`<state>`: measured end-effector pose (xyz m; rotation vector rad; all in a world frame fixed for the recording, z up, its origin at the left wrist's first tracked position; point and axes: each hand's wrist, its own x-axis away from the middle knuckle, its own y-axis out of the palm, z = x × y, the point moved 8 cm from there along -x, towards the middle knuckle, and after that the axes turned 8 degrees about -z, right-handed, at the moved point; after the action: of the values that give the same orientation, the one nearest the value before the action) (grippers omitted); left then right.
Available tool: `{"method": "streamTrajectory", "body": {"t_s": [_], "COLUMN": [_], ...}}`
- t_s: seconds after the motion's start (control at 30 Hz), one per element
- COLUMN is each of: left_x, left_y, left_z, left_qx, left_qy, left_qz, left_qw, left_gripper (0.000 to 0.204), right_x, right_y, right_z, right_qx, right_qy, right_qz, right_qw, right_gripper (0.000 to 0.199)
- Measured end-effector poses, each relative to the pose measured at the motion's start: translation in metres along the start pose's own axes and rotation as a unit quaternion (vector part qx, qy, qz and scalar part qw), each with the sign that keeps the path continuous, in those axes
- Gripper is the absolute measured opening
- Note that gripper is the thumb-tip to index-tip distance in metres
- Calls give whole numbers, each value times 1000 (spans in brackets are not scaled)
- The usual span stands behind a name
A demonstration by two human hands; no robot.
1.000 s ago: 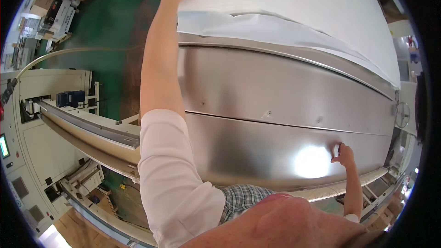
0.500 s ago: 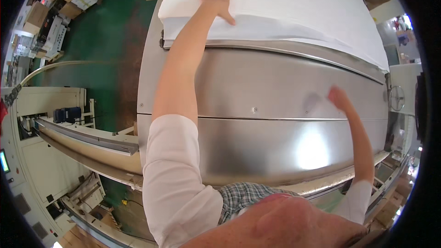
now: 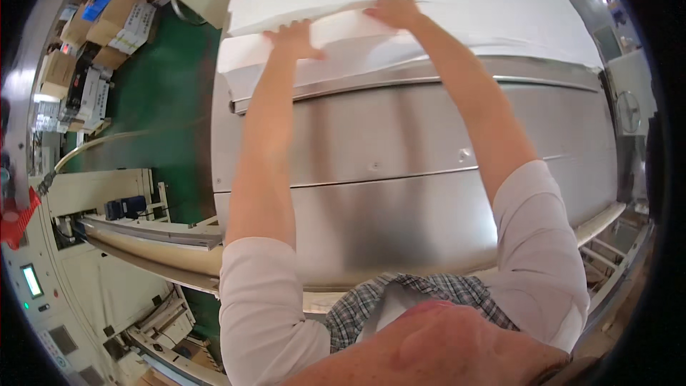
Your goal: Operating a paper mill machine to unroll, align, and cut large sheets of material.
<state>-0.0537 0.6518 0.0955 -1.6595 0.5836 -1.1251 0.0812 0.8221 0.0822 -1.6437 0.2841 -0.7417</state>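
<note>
A wide layer of soft white sheet material [image 3: 500,0], cloth-like with a ridge and creases along its near side, covers the far end of a flat metal surface [image 3: 357,136]. My left hand [image 3: 293,39] presses on the ridge near its left end, fingers apart and bent over it, thumb out to the side. Farther right and a little farther away, my right hand [image 3: 396,12] rests on the same ridge with its thumb stretched to the left. Both hands are open, though their fingertips are partly sunk in the folds. Both forearms reach across the bare metal.
A metal bar [image 3: 357,87] runs beneath the material's near edge. At left stands a cream machine cabinet [image 3: 107,271] with a small lit screen [image 3: 31,280] and a long roller [image 3: 153,251]. Cardboard boxes [image 3: 114,11] are stacked beyond the green floor [image 3: 157,93]. A handwheel [image 3: 628,111] sits at right.
My right hand has come from over the metal, forward and left, onto the white material. My left hand has shifted left and nearer. The view has turned slightly.
</note>
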Motion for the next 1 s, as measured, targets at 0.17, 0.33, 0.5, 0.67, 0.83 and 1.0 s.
{"method": "streamTrajectory", "body": {"t_s": [0.17,0.33,0.5,0.67,0.83,1.0], "left_x": [-16,-11,-8,-22,-30,-36], "left_y": [19,20,16,9,66,45], "left_z": [6,5,15,26,-72,-45], "left_qx": [-26,-35,-62,-49,-92,10], "left_qy": [-60,-183,-277,-312,-247,-162], "left_qz": [-51,-109,-103,-83,-58,3], "left_qw": [997,977,953,945,963,987], "left_gripper": [112,109,94,81,81,79], "right_x": [61,103,125,151,159,203], "right_y": [26,11,9,25,51,34], "right_z": [146,208,328,528,683,736], "right_qx": [-5,-31,9,56,210,-8], "right_qy": [48,-15,-9,69,187,7], "right_qz": [-20,-81,-144,-194,-229,1], "right_qw": [999,996,989,977,932,1000], "right_gripper": [66,90,100,108,116,55]}}
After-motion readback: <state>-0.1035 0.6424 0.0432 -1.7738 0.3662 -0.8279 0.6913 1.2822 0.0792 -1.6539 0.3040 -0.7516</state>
